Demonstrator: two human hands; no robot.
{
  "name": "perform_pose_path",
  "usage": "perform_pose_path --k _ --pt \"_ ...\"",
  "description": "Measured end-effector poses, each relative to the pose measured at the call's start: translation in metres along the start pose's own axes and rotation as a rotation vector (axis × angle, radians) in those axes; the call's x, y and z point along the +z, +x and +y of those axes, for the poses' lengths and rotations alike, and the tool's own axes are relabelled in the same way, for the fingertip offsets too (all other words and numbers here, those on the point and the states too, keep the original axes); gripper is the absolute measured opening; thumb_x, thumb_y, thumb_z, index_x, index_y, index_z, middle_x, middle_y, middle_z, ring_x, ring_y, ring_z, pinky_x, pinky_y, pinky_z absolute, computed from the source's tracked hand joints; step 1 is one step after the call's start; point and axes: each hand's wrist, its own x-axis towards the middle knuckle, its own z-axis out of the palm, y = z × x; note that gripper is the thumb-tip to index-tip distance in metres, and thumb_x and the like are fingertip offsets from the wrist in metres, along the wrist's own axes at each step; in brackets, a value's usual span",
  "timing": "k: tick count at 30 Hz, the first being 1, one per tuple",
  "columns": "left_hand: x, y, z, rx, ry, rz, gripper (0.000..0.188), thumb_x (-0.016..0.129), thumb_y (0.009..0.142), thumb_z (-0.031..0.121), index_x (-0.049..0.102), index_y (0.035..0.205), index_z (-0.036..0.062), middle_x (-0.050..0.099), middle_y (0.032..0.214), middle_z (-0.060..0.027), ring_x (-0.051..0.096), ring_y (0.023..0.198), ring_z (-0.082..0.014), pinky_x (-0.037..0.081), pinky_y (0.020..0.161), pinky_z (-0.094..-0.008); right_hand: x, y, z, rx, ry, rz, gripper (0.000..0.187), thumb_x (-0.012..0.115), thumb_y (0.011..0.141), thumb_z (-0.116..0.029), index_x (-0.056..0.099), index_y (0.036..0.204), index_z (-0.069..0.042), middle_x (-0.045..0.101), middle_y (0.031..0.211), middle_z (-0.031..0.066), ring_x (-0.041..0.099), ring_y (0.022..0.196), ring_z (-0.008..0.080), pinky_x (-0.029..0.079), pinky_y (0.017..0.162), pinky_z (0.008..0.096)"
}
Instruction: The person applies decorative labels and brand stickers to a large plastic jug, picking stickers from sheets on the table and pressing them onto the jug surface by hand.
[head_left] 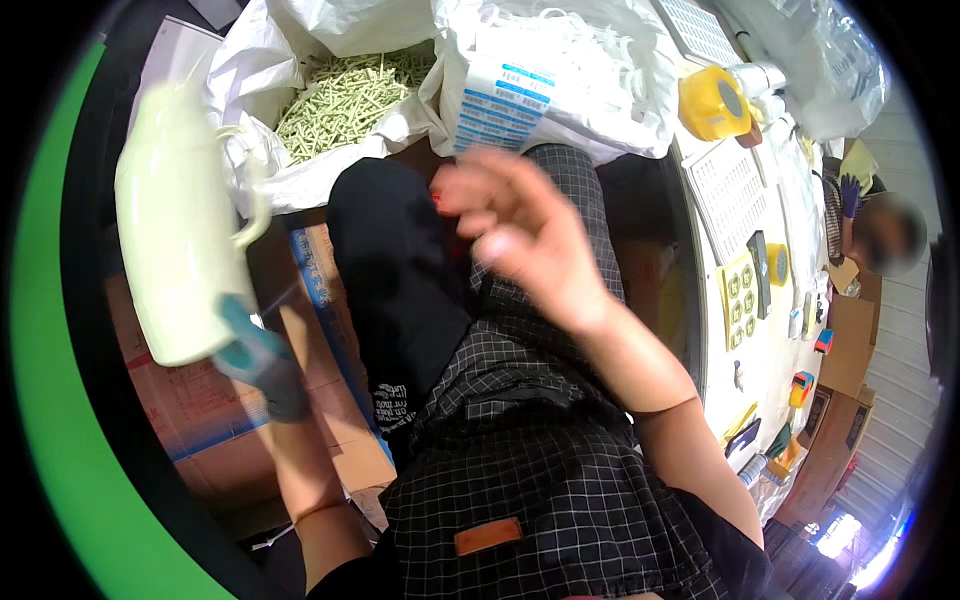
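Note:
A pale green jug point(180, 230) with a loop handle stands upright, slightly tilted, on the left. My left hand point(262, 365), in a teal and grey glove, grips it at its lower end. The jug hides part of the gloved fingers. Above my lap, my right hand point(530, 225) is bare and smeared by motion. Its fingers are loosely bent and apart, with no object visible between them. A small patch of red shows behind its fingertips, too little to name. Nearest the jug's handle is a white sack point(290, 190) holding many pale green pin-like pieces point(345, 108).
Beside it, another white bag holds white plastic pieces point(590, 60), with a blue-striped label sheet point(503, 105) at its front. A worktable point(705, 330) on the right carries a yellow tape roll point(713, 103) and sticker sheets. Cardboard boxes point(215, 410) lie lower left. Another person point(868, 215) is far right.

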Motion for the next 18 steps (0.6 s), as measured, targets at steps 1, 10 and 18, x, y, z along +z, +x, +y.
perform_pose_path --k 1,10,18 --pt "0.007 -0.025 0.023 0.087 0.077 -0.112 0.044 0.061 0.106 0.030 0.061 0.134 -0.0049 0.067 0.126 -0.0173 0.068 0.106 -0.0275 0.056 0.091 -0.0386 -0.008 0.006 -0.006 -0.053 0.092 0.103 0.081 0.069 0.099 -0.048 0.039 0.158 -0.002 0.057 0.150 0.0200 0.059 0.134 0.0291 0.048 0.110 0.0445" --pt "0.056 -0.127 0.054 0.508 0.683 -0.745 0.044 0.060 0.099 0.022 0.060 0.140 0.0066 0.059 0.142 -0.0108 0.054 0.132 -0.0304 0.044 0.109 -0.0433 -0.105 -0.088 -0.017 -0.086 0.288 0.655 0.088 0.072 0.093 -0.059 0.048 0.147 0.006 0.064 0.140 0.0221 0.067 0.124 0.0323 0.057 0.106 0.0451" --pt "0.052 -0.083 0.139 0.335 -0.101 -0.859 0.093 0.086 0.084 0.043 0.044 0.154 -0.0002 0.049 0.155 -0.0223 0.052 0.140 -0.0420 0.043 0.116 -0.0512 0.002 -0.076 -0.033 -0.284 -0.833 -0.040 0.101 0.099 0.064 -0.031 0.047 0.146 -0.003 0.065 0.135 0.0177 0.065 0.123 0.0345 0.045 0.110 0.0504"
